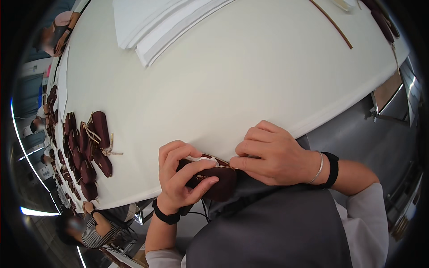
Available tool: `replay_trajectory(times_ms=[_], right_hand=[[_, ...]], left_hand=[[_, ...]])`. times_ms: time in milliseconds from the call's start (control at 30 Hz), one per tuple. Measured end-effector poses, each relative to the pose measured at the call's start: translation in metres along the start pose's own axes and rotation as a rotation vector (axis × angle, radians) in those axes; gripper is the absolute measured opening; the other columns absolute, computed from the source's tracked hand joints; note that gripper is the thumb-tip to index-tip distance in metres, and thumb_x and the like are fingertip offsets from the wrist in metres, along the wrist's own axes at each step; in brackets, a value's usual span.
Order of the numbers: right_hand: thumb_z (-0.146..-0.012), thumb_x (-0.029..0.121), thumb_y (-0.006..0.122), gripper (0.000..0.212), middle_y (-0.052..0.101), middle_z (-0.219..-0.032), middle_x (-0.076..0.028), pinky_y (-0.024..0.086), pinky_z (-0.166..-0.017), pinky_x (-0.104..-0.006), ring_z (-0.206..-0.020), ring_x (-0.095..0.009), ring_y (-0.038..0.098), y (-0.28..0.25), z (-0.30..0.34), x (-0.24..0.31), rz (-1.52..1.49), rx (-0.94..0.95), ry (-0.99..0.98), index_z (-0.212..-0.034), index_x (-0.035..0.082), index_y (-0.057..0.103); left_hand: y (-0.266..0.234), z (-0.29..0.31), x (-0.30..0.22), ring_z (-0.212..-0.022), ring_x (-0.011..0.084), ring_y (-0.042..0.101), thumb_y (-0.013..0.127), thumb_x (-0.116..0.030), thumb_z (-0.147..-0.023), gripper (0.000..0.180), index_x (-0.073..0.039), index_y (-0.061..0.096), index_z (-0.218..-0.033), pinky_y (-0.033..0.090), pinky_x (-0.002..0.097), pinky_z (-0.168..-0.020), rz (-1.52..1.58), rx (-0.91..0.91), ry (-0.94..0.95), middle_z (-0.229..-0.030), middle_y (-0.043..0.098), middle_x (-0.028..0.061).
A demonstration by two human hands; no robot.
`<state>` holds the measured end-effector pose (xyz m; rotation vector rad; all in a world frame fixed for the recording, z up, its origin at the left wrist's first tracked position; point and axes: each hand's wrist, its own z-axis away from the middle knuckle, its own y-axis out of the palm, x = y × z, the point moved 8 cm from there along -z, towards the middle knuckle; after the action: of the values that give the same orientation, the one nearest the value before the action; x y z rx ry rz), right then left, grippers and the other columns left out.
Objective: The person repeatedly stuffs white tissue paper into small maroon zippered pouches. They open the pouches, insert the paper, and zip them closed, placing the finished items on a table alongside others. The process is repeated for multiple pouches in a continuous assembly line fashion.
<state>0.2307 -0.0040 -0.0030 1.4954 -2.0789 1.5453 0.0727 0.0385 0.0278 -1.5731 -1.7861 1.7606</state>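
Note:
A small dark burgundy zip pouch is gripped in my left hand near the table's front edge. Its gold-toothed zipper is partly undone, and white stuffing shows in the opening under my left fingers. At the zipper's right end, the thumb and forefinger of my right hand are pinched together. What lies between those fingertips, likely the zip's pull end, is too small to make out. The pouch's far side is hidden behind my left fingers.
Several similar burgundy pouches with tan cords lie in a group at the left. White sheets are stacked at the far side of the white table. A thin brown strip lies far right. Other people sit along the left edge.

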Motion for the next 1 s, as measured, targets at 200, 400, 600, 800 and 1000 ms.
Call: replay_trajectory(times_ms=[200,400,600,800,1000], right_hand=[[-0.081,0.017,0.075,0.019,0.058,-0.088,-0.002,0.042,-0.074,-0.0352,-0.079,-0.021,0.055,0.004,-0.014,0.0,-0.332,0.023,0.171,-0.093,0.009,0.064],[-0.079,0.018,0.079,0.02,0.06,-0.084,-0.001,0.04,-0.071,-0.0345,-0.077,-0.022,0.058,0.016,-0.026,-0.008,-0.405,0.197,0.297,-0.088,0.012,0.062],[-0.077,0.012,0.07,0.013,0.057,-0.08,-0.004,0.043,-0.069,-0.0381,-0.075,-0.026,0.057,0.023,-0.033,-0.006,-0.506,0.218,0.34,-0.084,0.01,0.059],[-0.074,0.005,0.073,0.02,0.064,-0.09,-0.004,0.049,-0.071,-0.0355,-0.081,-0.024,0.062,0.021,-0.033,-0.005,-0.468,0.13,0.356,-0.09,0.009,0.062],[-0.075,0.004,0.07,0.019,0.065,-0.091,-0.005,0.05,-0.07,-0.0351,-0.083,-0.025,0.062,0.024,-0.03,-0.004,-0.483,0.116,0.314,-0.091,0.008,0.061]], left_hand=[[0.007,0.009,0.012,-0.09,0.0277,0.051,0.086,-0.05,-0.07,0.051,-0.008,0.067,-0.093,0.044,0.0384,-0.076,0.054,-0.033,-0.078,-0.093,0.058,0.007],[0.002,0.021,0.01,-0.088,0.0267,0.049,0.084,-0.058,-0.069,0.059,-0.008,0.064,-0.092,0.044,0.0374,-0.075,-0.008,-0.159,-0.086,-0.096,0.052,0.0094],[0.005,0.016,0.015,-0.091,0.028,0.049,0.075,-0.044,-0.085,0.041,-0.006,0.065,-0.093,0.044,0.0393,-0.077,0.059,-0.027,-0.081,-0.098,0.051,0.0112],[0.002,0.011,0.013,-0.095,0.0303,0.052,0.07,-0.024,-0.083,0.022,-0.004,0.066,-0.092,0.045,0.0402,-0.08,0.114,-0.049,-0.055,-0.101,0.058,0.0127],[0.006,0.009,0.015,-0.088,0.0303,0.061,0.071,-0.013,-0.083,0.016,-0.002,0.064,-0.091,0.049,0.0385,-0.083,0.323,-0.076,-0.131,-0.093,0.068,0.0135]])
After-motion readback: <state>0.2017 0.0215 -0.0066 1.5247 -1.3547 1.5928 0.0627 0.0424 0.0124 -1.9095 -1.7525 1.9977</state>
